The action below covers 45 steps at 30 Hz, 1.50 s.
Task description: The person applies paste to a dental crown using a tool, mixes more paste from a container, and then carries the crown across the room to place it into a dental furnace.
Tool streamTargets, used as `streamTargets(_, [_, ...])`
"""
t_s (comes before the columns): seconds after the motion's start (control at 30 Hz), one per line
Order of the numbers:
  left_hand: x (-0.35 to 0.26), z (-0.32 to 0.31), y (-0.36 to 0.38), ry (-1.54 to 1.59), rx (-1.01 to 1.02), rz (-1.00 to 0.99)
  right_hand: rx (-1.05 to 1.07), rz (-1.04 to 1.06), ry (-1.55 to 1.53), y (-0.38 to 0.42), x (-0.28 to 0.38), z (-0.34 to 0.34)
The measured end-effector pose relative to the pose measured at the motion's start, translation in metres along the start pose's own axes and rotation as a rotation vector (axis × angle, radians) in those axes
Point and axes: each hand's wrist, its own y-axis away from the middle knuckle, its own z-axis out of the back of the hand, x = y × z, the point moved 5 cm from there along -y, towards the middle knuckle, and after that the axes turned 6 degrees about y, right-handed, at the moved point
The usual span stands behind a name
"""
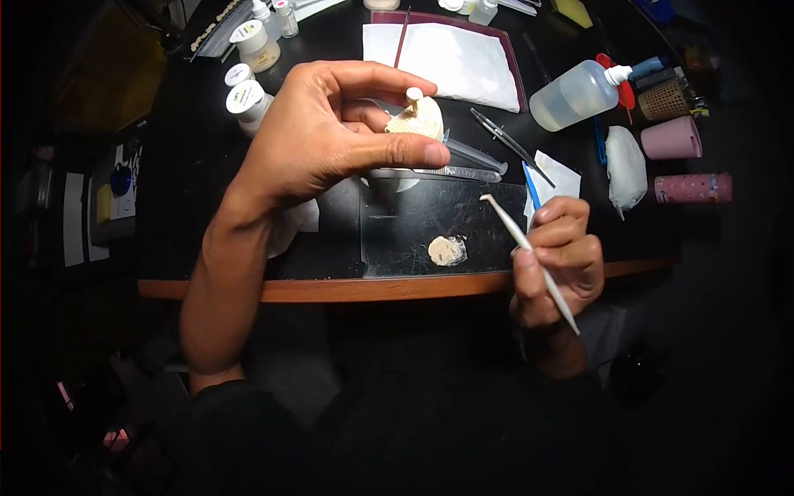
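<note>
My left hand [331,136] is raised over the table, thumb and fingers closed on the edges of a cream honeycomb-textured disc [426,120]. A small round-headed peg [414,97] stands up from that disc. Lower and to the right, my right hand [562,260] pinches a slim white tool [513,226] with a bent tip pointing up and left. Between the hands, a patch of cream paste [447,250] is smeared on a dark glossy slab [397,240]. A blue stick [532,186] overlaps a white paper piece [562,178] just above my right fingers.
Clear plastic syringe-like pieces [471,172] and metal tweezers [504,136] lie behind the slab. Farther back are a white tissue pad [447,66] and a brush [403,37]. White-lidded jars [246,99] stand left; a squeeze bottle [575,95] and pink cup [670,138] lie right.
</note>
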Motion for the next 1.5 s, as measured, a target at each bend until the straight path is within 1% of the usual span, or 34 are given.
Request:
streamTargets(0.03, [-0.003,-0.002,0.000,0.054,0.005,-0.016,0.062,-0.032,0.069,0.006,0.007,0.002])
streamTargets(0.07, [-0.006,0.001,0.000,-0.040,-0.025,0.001,0.109,-0.044,0.132,0.011,0.014,0.002])
streamTargets(0.1, [0.002,0.009,0.000,-0.080,-0.026,0.015,0.123,-0.032,0.148,0.030,0.002,-0.010])
streamTargets(0.17, [0.003,0.008,0.001,-0.085,-0.026,0.034,0.170,-0.018,0.189,0.042,0.005,-0.011])
streamTargets(0.2, [0.004,0.008,0.001,-0.037,-0.035,0.023,0.189,0.006,0.222,0.044,0.008,-0.012])
streamTargets(0.3, [0.005,0.011,0.000,0.006,-0.034,-0.001,0.231,0.014,0.228,0.044,0.009,-0.019])
streamTargets(0.5, [0.006,0.011,0.000,-0.126,-0.023,-0.019,0.273,0.045,0.208,0.044,0.007,-0.025])
streamTargets(0.6, [0.005,0.012,0.001,-0.162,-0.019,-0.054,0.266,0.036,0.240,0.043,0.005,-0.022])
streamTargets(0.9, [0.007,0.011,0.000,-0.143,-0.008,-0.046,0.257,0.009,0.213,0.044,0.006,-0.023])
streamTargets(1.0, [0.007,0.010,0.000,-0.151,-0.008,-0.011,0.269,0.015,0.207,0.044,0.006,-0.024])
streamTargets(1.3, [0.005,0.005,0.000,-0.114,0.010,-0.020,0.261,0.007,0.203,0.044,0.006,-0.023])
streamTargets(1.5, [0.006,0.006,0.000,-0.142,0.004,-0.024,0.235,0.000,0.210,0.045,0.004,-0.022])
